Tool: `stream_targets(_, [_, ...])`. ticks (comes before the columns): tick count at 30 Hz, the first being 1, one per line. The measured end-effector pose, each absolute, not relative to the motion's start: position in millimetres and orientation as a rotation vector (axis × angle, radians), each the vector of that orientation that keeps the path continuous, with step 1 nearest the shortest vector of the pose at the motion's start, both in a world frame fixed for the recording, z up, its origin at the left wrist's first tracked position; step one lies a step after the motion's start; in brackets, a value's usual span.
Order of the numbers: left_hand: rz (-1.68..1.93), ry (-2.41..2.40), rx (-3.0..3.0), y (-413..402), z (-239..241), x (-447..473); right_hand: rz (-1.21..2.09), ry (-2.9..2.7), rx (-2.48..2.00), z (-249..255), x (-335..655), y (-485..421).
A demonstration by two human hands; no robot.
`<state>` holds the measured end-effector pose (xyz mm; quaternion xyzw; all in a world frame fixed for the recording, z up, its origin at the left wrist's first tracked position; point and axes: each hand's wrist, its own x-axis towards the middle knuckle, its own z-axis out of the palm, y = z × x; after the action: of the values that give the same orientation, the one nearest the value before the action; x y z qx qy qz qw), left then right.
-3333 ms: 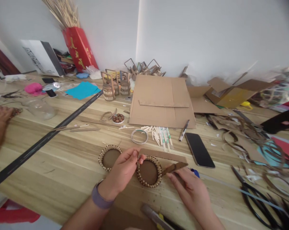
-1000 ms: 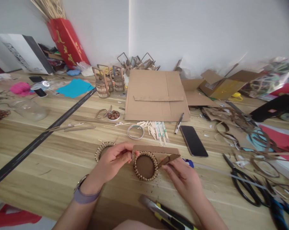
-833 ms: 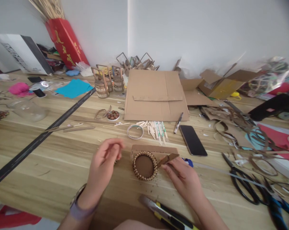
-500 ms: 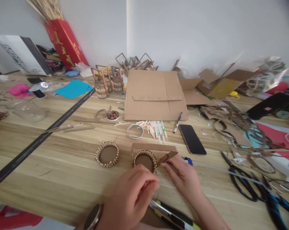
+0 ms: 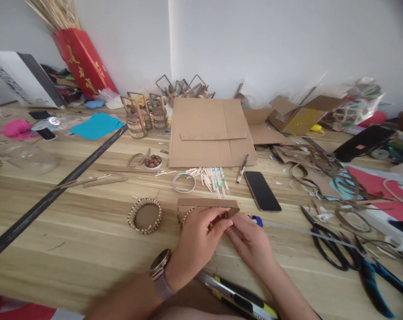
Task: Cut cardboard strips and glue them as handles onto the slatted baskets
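My left hand point(image 5: 196, 238) lies over a round cardboard disc ringed with small sticks point(image 5: 184, 217), fingers curled on its far edge where a brown cardboard strip point(image 5: 206, 203) bends around it. My right hand point(image 5: 250, 238) pinches the strip's right end point(image 5: 233, 213) beside the left fingertips. Most of that disc is hidden under my left hand. A second stick-ringed disc point(image 5: 145, 216) lies free on the wooden table point(image 5: 71, 231), to the left of my hands.
A yellow-and-black utility knife point(image 5: 236, 298) lies at the near edge. Black phone point(image 5: 261, 191), marker point(image 5: 241, 168), stick pile point(image 5: 210, 177) and wire ring point(image 5: 184, 182) sit behind my hands. Flat cardboard point(image 5: 210, 133) farther back. Scissors point(image 5: 328, 242) and cardboard scraps right. Long black ruler point(image 5: 54, 195) left.
My left hand let go of the disc's left edge, swung back toward me, then came forward and now covers the disc. The right hand kept its pinch on the strip.
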<state>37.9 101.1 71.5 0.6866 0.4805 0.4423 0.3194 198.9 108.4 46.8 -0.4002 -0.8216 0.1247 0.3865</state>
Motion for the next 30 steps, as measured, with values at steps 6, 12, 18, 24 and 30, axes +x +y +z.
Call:
stream_targets(6, [1.213,1.211,1.791,102.7,74.0,36.7,0.376,-2.097,-1.076,49.1,202.5,108.4])
stream_targets(12, [1.235,1.157,1.820,105.4,70.3,31.8,0.472,-2.037,-1.526,53.3,244.5,99.1])
stream_targets(18, [1.229,1.207,1.830,103.8,63.4,29.2,0.336,-1.980,-1.974,20.0,275.8,83.7])
stream_targets(24, [1.183,1.158,1.775,103.9,64.6,26.0,0.311,-1.895,-1.974,-2.5,273.4,81.2])
stream_targets(30, [1.204,1.114,1.672,104.5,62.0,25.3,0.519,-1.716,-1.945,12.9,276.8,77.5])
